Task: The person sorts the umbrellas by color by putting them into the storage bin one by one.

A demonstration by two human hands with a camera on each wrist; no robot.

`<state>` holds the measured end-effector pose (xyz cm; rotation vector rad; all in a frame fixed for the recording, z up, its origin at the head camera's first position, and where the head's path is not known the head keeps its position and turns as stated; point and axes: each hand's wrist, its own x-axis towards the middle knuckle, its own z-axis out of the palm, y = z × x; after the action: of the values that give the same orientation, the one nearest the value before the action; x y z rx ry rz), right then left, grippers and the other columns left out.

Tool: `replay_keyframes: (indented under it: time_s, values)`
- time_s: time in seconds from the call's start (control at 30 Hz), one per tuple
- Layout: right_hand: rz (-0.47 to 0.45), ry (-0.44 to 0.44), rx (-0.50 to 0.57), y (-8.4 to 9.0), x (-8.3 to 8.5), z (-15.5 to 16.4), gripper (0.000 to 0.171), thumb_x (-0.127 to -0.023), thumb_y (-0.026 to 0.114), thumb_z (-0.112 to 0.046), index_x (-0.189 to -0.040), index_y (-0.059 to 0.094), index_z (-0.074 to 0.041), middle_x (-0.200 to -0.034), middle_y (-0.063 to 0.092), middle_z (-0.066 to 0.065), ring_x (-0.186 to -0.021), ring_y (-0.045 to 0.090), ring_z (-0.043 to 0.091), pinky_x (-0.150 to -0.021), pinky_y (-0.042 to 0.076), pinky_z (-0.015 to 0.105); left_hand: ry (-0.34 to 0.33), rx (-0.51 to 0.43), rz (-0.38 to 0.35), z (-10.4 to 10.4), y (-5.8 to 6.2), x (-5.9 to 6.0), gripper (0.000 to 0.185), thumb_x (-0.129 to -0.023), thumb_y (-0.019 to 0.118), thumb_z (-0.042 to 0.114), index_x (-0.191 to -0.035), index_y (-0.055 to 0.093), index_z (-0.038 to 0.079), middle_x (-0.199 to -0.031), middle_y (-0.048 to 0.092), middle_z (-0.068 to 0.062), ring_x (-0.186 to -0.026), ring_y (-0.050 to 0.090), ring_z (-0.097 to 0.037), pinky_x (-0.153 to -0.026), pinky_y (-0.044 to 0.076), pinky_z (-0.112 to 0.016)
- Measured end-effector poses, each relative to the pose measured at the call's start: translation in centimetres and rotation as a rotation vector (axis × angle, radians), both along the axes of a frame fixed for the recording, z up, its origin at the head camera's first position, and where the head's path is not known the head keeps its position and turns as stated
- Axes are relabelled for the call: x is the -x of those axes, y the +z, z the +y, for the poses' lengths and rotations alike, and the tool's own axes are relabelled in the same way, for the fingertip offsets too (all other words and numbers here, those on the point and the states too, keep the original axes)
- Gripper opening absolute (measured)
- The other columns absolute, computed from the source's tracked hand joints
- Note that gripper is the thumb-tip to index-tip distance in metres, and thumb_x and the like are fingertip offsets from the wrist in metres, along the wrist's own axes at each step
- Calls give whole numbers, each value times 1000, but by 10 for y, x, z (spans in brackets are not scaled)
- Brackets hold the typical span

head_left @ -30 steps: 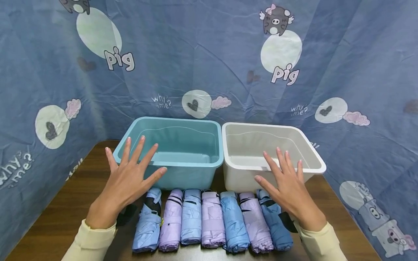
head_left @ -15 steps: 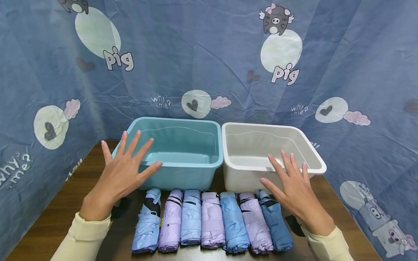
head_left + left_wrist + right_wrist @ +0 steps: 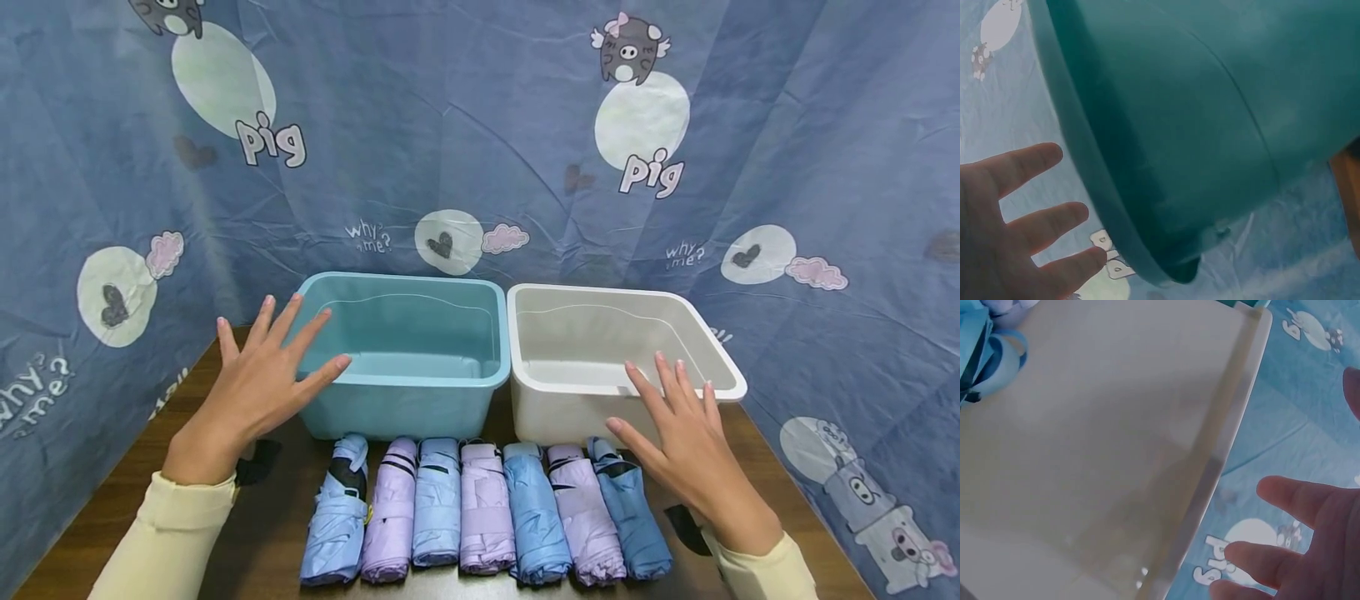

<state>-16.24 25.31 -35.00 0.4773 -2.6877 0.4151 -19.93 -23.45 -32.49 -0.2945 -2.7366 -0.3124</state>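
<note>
Backdrop: blue cloth [image 3: 480, 125] with cartoon pig prints, draped behind and around both sides of a dark wooden table [image 3: 112, 508].

Landmark: teal bin [image 3: 405, 354], set at the back of the table. White bin [image 3: 615, 358] sits just to its right, rims touching or nearly so. Nothing shows inside either bin.

In front of the teal bin and running right past the white bin's front: a row of seven folded umbrellas [image 3: 480, 508], side by side, touching, alternating light blue and lilac. The leftmost one has a dark strap showing; the rightmost is a darker blue.

Left hand [image 3: 258, 387]: at the teal bin's front-left corner, fingers straight and spread, palm down, holding nothing. Left wrist view puts the fingers [image 3: 1016, 165] just beside the bin's outer rim; can't tell if they touch it.

Right hand [image 3: 678, 437]: well right of the teal bin, over the white bin's front wall and the rightmost umbrella. Fingers straight, loosely spread, nothing gripped. Right wrist view shows fingers [image 3: 1297, 497] clear of the white rim.

Cream sleeves on both forearms. A small dark patch lies on the table next to each wrist; can't make out what.
</note>
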Motion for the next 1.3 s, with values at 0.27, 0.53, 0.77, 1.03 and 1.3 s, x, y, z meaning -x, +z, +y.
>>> replay_keyframes:
  time_s: [0.27, 0.53, 0.77, 1.03, 1.3]
  values:
    - [15, 11, 13, -3, -8, 6, 71, -92, 60, -49, -152, 34, -22, -158, 17, 20, -143, 11, 46, -110, -2, 66, 9, -33, -71, -13, -4, 10, 82, -91, 46, 66, -154, 28, 18, -161, 5, -16, -145, -5, -43, -97, -21, -72]
    - [9, 18, 31, -4, -12, 12, 73, -91, 62, -47, -153, 32, -22, -158, 17, 20, -143, 11, 46, -111, 0, 64, 19, -72, -114, -26, -2, 22, 84, -90, 46, 67, -154, 28, 15, -159, 8, -21, -144, -3, -46, -97, -14, -76]
    - [-11, 10, 42, -11, -20, 16, 74, -90, 64, -47, -152, 33, -21, -156, 19, 23, -141, 14, 51, -111, 0, 65, 11, -141, -198, -37, -6, 25, 89, -89, 49, 65, -156, 20, 15, -159, 4, -23, -144, -5, -45, -99, -5, -77]
    - [-20, 6, 66, -21, -30, 17, 73, -90, 65, -45, -151, 34, -21, -155, 21, 25, -140, 17, 52, -110, 3, 66, 0, -165, -237, -44, -13, 29, 93, -87, 54, 65, -156, 18, 13, -159, 1, -23, -143, -1, -49, -99, 2, -78]
    - [-51, -15, 76, -29, -34, 19, 74, -89, 65, -48, -151, 35, -22, -156, 20, 24, -138, 20, 53, -109, 6, 67, -7, -193, -270, -48, -21, 31, 89, -89, 52, 63, -156, 18, 15, -161, -7, -16, -137, 13, -58, -93, 17, -80]
